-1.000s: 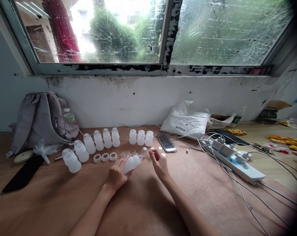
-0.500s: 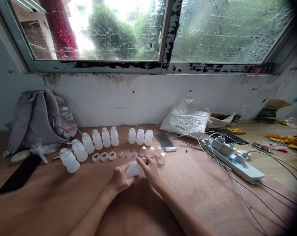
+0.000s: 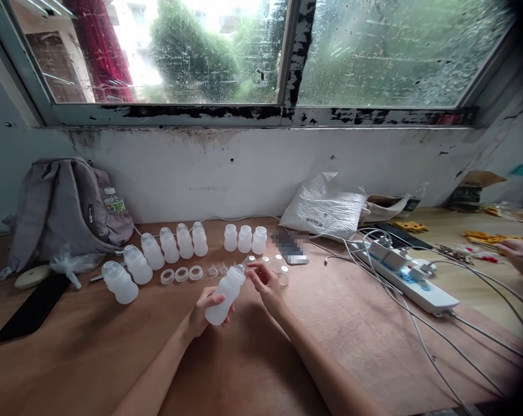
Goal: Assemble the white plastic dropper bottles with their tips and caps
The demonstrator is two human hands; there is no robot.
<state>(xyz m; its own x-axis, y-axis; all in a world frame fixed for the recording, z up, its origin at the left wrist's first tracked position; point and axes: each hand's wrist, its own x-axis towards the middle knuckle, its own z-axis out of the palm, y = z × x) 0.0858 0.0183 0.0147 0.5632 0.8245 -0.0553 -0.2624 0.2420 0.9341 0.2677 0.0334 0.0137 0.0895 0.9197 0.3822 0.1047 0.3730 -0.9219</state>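
Note:
A frosted white baby bottle point(image 3: 225, 297) is tilted up to the right in my left hand point(image 3: 204, 309), whose fingers wrap round its lower body. My right hand point(image 3: 265, 284) is at the bottle's top, its thumb and fingers pinched at what looks like a clear teat point(image 3: 245, 263). Behind stand three open bottles point(image 3: 245, 240). Several capped bottles point(image 3: 152, 251) curve away on the left. White collar rings point(image 3: 181, 274) and small clear teats point(image 3: 212, 270) lie in a row before them. Clear dome caps point(image 3: 283, 277) rest beyond my right hand, partly hidden.
A grey backpack point(image 3: 66, 208) leans at the left wall beside a black flat case point(image 3: 32, 309). At right are a phone point(image 3: 297, 257), a silver mailer bag point(image 3: 324, 208) and a power strip point(image 3: 426, 292) with trailing cables. Another person's hand point(image 3: 521, 257) shows at far right.
My left hand has tipped the bottle more upright and lowered it slightly left. My right hand has shifted off its neck to its tip. The other person's hand has come further into view.

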